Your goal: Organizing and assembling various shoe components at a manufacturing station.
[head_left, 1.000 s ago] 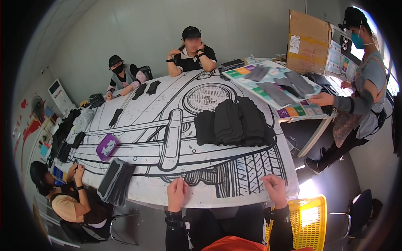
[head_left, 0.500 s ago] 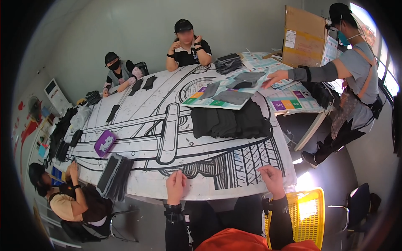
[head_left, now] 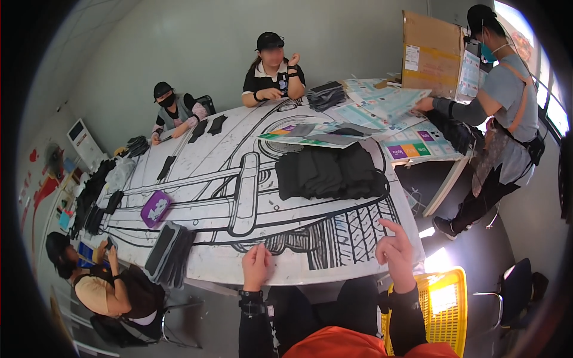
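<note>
My left hand (head_left: 256, 267) is over the near edge of the table, its fingers closed together, with nothing visible in them. Farther right, my right hand (head_left: 397, 252) is raised above the printed tyre tread, index finger stretched out, the others partly curled, holding nothing. Beyond my hands lies a row of folded black cloth pieces (head_left: 331, 173), perhaps socks. Behind it, a printed sheet (head_left: 316, 141) carries flat grey pieces. A tall stack of dark grey folded pieces (head_left: 169, 253) stands at the table edge left of my left hand.
The white table cover (head_left: 203, 209) bears a large black line drawing. A purple box (head_left: 155, 209) lies on it at left. Several co-workers sit or stand around. A yellow basket (head_left: 441, 304) is beside me at right. A cardboard box (head_left: 431, 56) stands at the back right.
My right hand has risen and its index finger has stretched out. The standing co-worker's hand left the printed sheet with grey pieces, which now lies flatter, and holds another sheet farther right.
</note>
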{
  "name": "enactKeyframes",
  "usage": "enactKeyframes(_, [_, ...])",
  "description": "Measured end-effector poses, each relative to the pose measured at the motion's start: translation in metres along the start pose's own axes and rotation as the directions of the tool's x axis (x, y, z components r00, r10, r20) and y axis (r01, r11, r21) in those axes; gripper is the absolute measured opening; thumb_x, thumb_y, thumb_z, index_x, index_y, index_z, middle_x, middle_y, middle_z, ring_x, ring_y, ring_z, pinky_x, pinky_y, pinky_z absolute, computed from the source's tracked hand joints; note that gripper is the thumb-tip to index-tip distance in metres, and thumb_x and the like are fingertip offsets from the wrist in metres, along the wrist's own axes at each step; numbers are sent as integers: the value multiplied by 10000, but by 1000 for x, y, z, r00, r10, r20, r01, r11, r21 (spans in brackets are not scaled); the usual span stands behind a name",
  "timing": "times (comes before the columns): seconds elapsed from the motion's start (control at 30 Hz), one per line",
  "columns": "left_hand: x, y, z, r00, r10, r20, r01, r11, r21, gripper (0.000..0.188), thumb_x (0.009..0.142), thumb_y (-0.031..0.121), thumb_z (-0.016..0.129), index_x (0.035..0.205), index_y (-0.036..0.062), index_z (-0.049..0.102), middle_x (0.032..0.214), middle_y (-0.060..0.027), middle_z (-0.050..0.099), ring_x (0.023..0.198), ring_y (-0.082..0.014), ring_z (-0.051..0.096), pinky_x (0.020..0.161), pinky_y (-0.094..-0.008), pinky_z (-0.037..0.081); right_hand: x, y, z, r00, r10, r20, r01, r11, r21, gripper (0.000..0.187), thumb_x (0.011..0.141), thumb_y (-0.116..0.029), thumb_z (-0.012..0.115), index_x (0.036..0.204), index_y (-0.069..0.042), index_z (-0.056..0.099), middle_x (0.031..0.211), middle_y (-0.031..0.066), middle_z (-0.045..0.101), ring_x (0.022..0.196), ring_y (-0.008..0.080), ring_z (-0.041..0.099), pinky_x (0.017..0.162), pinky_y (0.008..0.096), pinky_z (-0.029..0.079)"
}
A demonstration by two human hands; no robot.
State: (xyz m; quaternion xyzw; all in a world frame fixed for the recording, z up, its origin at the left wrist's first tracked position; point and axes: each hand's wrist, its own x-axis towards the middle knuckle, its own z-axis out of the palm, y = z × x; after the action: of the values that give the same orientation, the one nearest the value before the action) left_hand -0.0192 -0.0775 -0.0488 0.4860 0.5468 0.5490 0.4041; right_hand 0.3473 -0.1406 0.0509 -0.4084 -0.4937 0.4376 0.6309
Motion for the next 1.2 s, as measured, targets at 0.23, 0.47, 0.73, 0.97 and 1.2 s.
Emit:
enactKeyframes(0.23, [7,2,8,1000,25,8,-25,999,29,389,1088,276,547,788,43,631,602,35,513,550,-44,433,526,-238,319,-20,-104,34,578,-748,327,248,543,802,556,975,-412,620,1177,106,637,811,161,680,785,241,689,741,323,529])
enactKeyframes(0.47, [6,-3,-4,1000,-5,-21,6,999,36,399,1090,284,543,784,43,629,605,38,512,554,-42,441,537,-232,324,-30,-122,62,498,-724,477,349,671,654,455,1057,-415,537,1252,-8,597,1168,206,613,1077,330,637,874,494,524])
enactKeyframes(0.73, [1,1,-1,1000,0,0,0,1000,2,395,1091,269,537,782,41,631,607,34,517,559,-45,446,541,-231,334,11,11,5,921,-152,358,216,965,-146,561,1093,-298,320,891,67,694,868,143,720,787,257,691,1036,432,474])
enactKeyframes(0.97, [1,2,0,1000,0,11,-1,1000,23,391,1088,261,548,775,42,632,604,36,520,553,-38,440,530,-232,329,3,83,-43,995,95,43,-79,956,-283,505,1085,-250,412,786,45,691,659,83,640,645,151,605,657,294,459])
enactKeyframes(1.2, [3,3,0,1000,8,-17,-8,1000,0,389,1086,259,552,775,40,632,593,35,516,544,-37,438,521,-230,325,2,93,-45,986,155,-59,-161,980,-121,416,1071,-180,481,781,36,688,638,37,608,601,116,563,606,259,435])
